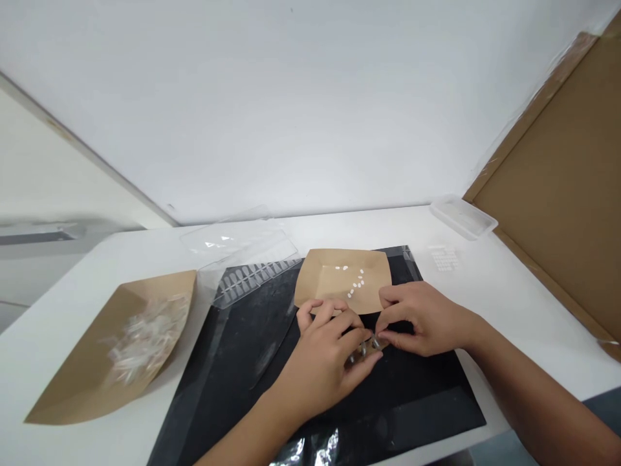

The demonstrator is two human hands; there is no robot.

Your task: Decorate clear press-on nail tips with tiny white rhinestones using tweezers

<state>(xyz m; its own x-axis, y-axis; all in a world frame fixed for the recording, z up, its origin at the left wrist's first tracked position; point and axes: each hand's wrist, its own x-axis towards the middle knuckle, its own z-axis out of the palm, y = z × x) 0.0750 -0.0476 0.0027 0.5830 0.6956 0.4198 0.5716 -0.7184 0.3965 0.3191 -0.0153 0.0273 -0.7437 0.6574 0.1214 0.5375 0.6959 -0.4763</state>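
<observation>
Over the black mat (417, 395), my left hand (330, 356) is closed on a small tan strip (369, 349) that bears several small shiny grey pieces. My right hand (417, 320) meets it at the strip's right end, thumb and fingertips pinched at one of the grey pieces (375, 342). Whether the right fingertips hold anything more is too small to tell. Just beyond both hands sits a brown paper tray (323, 278) with several tiny white pieces (355, 285) scattered inside.
A larger brown paper tray (82, 375) at the left holds a heap of clear plastic pieces (148, 336). Clear sheets (242, 243) and a sheet of nail-shaped tabs (252, 277) lie behind. A clear plastic box (463, 217) and a white dotted sheet (444, 259) are back right, beside cardboard (563, 194).
</observation>
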